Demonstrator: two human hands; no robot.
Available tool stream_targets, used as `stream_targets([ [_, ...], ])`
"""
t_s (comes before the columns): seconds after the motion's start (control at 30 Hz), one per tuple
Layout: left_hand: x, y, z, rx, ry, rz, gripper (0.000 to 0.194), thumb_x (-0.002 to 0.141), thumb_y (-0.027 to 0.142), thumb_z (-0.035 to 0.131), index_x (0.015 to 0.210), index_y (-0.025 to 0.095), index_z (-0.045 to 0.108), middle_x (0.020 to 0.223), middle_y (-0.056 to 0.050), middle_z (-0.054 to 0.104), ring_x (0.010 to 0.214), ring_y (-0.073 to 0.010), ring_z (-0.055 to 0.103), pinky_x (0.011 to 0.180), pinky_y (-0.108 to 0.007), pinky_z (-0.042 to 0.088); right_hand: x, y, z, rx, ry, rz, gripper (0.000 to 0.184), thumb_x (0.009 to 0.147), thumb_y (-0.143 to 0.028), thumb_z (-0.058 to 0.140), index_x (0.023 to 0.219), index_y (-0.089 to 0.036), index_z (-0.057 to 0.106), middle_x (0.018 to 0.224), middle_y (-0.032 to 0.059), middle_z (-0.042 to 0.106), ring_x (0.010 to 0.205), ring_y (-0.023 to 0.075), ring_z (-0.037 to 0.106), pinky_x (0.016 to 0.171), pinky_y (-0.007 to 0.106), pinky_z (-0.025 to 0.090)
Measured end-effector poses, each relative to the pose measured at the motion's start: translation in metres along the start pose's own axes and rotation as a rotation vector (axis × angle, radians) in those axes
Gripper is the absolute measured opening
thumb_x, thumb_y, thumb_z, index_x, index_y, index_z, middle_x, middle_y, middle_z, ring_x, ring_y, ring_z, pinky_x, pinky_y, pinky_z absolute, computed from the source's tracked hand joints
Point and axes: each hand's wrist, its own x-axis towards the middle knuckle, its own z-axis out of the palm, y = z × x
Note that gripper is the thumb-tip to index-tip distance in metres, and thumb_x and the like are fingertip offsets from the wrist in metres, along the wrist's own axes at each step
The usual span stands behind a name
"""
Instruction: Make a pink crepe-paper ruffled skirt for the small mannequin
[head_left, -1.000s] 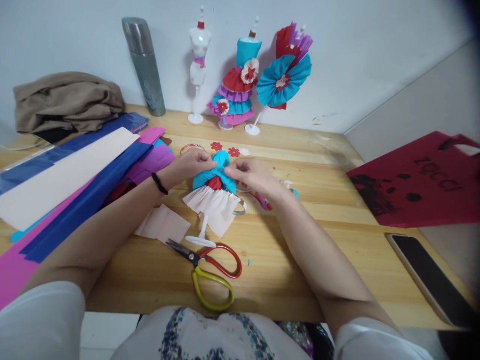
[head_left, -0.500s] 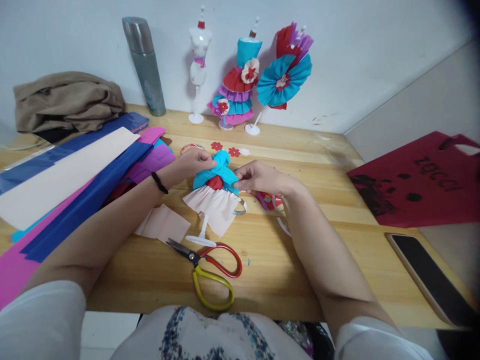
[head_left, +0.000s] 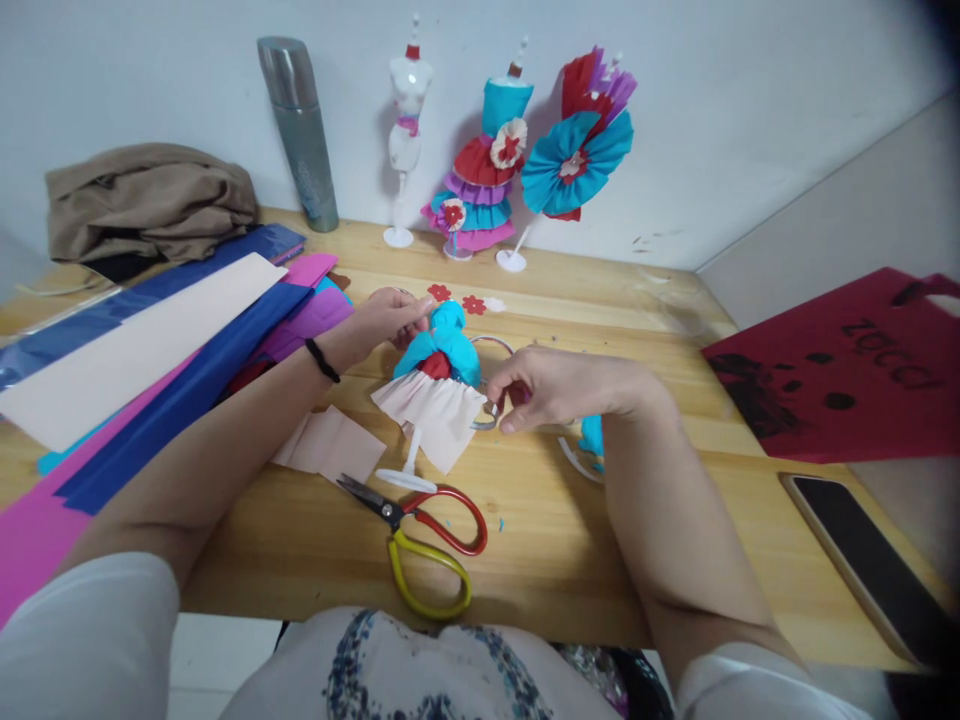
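Note:
A small mannequin in a paper dress (head_left: pixel 431 415) stands tilted on its white stand, with a turquoise top, red waist and pale pleated skirt. My left hand (head_left: pixel 394 318) is closed at the upper left of the turquoise top, its fingertips pinching there. To the right of the dress, my right hand (head_left: pixel 544 385) hovers apart from it, fingers curled with a gap to the thumb and nothing visible in them. Close to those fingertips lies a tape roll (head_left: pixel 487 416). Scissors (head_left: pixel 420 540) with red and yellow handles lie before the stand, beside a folded pale paper piece (head_left: pixel 334 445).
Coloured paper sheets (head_left: pixel 165 380) cover the left side. Along the wall stand a bottle (head_left: pixel 304 150), a bare mannequin (head_left: pixel 409 130) and two dressed mannequins (head_left: pixel 484 160). Red paper flowers (head_left: pixel 473 305) lie behind the dress. A phone (head_left: pixel 855 560) and red bag (head_left: pixel 840 370) are at right.
My right hand has let go of the dress's right side and moved right and slightly nearer. My left hand stays at the top. The view has shifted slightly.

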Motion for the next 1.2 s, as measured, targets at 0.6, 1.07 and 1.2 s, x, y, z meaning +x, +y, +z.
stream_targets([
  [0.6, -0.039, 0.065, -0.008, 0.250, 0.234, 0.282, 0.037, 0.093, 0.027, 0.048, 0.062, 0.012, 0.060, 0.049, 0.001, 0.052, 0.052, -0.0083, 0.049, 0.057, -0.021, 0.039, 0.005, -0.014, 0.007, 0.611, 0.093, -0.106, 0.024, 0.070, -0.041, 0.074, 0.078, -0.018, 0.070, 0.065, 0.0013, 0.069, 0.046, 0.0078, 0.049, 0.042, 0.021, 0.036],
  [1.07, -0.083, 0.097, -0.001, 0.724, 0.220, 0.322, 0.045, 0.084, 0.039, 0.055, 0.048, 0.014, 0.044, 0.048, 0.005, 0.027, 0.049, -0.0053, 0.026, 0.054, -0.025, 0.015, 0.008, -0.033, 0.016, 0.544, 0.483, -0.165, 0.036, 0.078, -0.041, 0.068, 0.053, -0.018, 0.057, 0.051, -0.0013, 0.052, 0.047, 0.0084, 0.044, 0.048, 0.025, 0.032],
  [1.2, -0.107, 0.086, 0.015, 0.830, 0.139, 0.250, 0.033, 0.080, 0.033, 0.059, 0.053, 0.016, 0.055, 0.044, 0.003, 0.041, 0.044, -0.0078, 0.030, 0.051, -0.027, 0.018, 0.006, -0.038, 0.017, 0.481, 0.527, -0.165, 0.038, 0.078, -0.041, 0.067, 0.051, -0.017, 0.054, 0.048, -0.0032, 0.045, 0.046, 0.0063, 0.035, 0.047, 0.025, 0.024],
])
